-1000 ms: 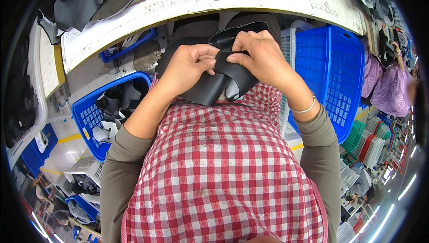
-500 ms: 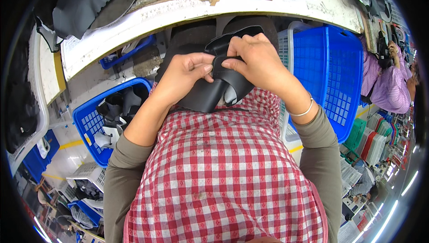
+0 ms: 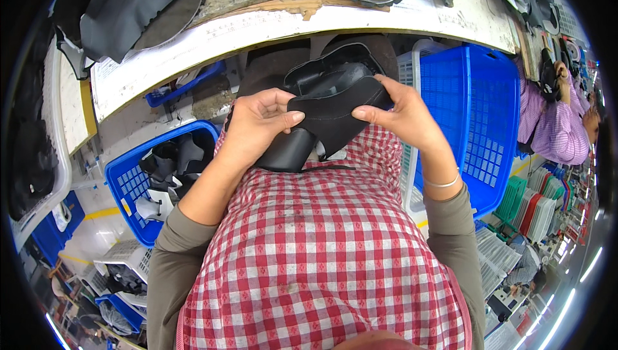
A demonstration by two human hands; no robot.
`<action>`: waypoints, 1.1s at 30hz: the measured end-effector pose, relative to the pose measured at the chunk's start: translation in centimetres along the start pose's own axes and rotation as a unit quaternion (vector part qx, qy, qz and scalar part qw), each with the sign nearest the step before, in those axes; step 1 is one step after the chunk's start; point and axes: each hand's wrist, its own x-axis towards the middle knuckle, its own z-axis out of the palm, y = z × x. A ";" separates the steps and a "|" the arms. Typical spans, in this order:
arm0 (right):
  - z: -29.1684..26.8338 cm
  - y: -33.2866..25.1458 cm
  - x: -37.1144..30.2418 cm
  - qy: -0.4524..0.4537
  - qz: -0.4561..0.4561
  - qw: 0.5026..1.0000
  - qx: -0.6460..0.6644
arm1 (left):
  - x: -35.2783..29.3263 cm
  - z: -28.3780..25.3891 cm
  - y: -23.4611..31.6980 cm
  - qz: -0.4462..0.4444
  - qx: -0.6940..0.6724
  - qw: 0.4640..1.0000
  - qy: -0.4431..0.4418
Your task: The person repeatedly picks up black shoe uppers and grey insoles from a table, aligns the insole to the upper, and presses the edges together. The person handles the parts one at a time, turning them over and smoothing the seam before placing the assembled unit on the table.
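Over my lap I hold a black leather shoe upper [image 3: 335, 109], its rounded opening turned toward the bench and a stitched seam running across its side. My left hand [image 3: 262, 118] pinches its left edge, thumb lying on the near face. At the right end, my right hand [image 3: 409, 113] grips it with the thumb pressed on the seam and the fingers behind. A smooth black flap hangs down at the lower left, against my red checked apron [image 3: 322, 240]. A bit of pale lining shows beneath the upper.
A bench edge [image 3: 270, 23] crosses ahead, with black leather pieces [image 3: 138, 12] on it. At left stands a blue basket [image 3: 117, 173] of black parts. Blue crates [image 3: 492, 125] stand close to my right arm. Beyond them is a person in a purple checked sleeve [image 3: 563, 125].
My right hand has moved right and down, away from the left. The upper is now spread wider between both hands, showing its opening and seam.
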 end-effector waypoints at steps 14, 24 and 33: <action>0.7 0.6 -0.7 0.000 0.001 1.000 -0.015 | 4.4 0.8 3.6 -0.153 0.051 0.971 -0.176; 1.3 0.3 -0.3 0.017 -0.005 0.999 -0.041 | 1.9 2.8 2.7 -0.004 0.157 0.987 -0.030; 1.3 -0.2 -1.0 0.009 -0.028 0.994 -0.107 | 3.5 2.0 3.1 -0.016 0.148 0.978 -0.146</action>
